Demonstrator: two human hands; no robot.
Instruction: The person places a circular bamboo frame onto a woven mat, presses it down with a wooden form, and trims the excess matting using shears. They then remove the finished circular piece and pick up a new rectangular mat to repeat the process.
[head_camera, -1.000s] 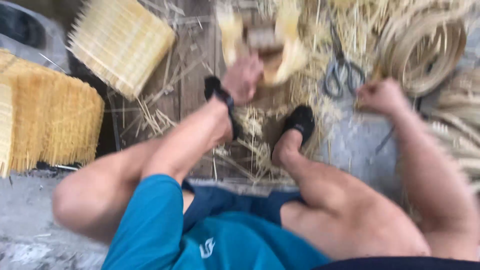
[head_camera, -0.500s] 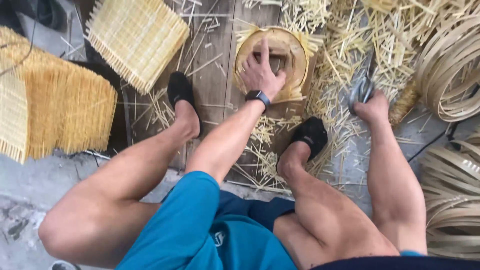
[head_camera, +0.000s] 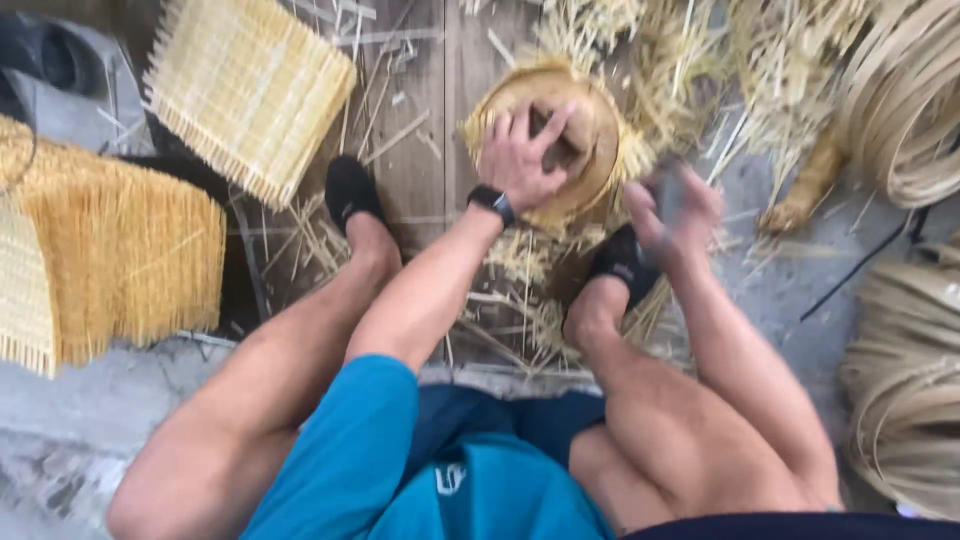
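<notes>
The left hand (head_camera: 522, 155) had its fingers (head_camera: 548, 125) spread and pressed over the top of a small round woven basket (head_camera: 590, 150), holding it down rather than closing round it. The right hand (head_camera: 668, 212) was blurred; it seemed loosely curled around something dark, but whether it gripped anything could not be told. The basket lay on the wooden boards (head_camera: 420, 150), near their far edge, just beyond the right black shoe (head_camera: 622, 262) and amid loose bamboo slivers (head_camera: 520, 280).

A black watch (head_camera: 492, 203) sat on the left wrist. A flat woven mat (head_camera: 245, 90) lay at the boards' far left corner, and coils of split cane (head_camera: 905, 100) lay to the right.

The step looked like steadying the basket for trimming or finishing its frayed rim. Next, the right hand would need to reach the rim while the left kept the basket from turning.
</notes>
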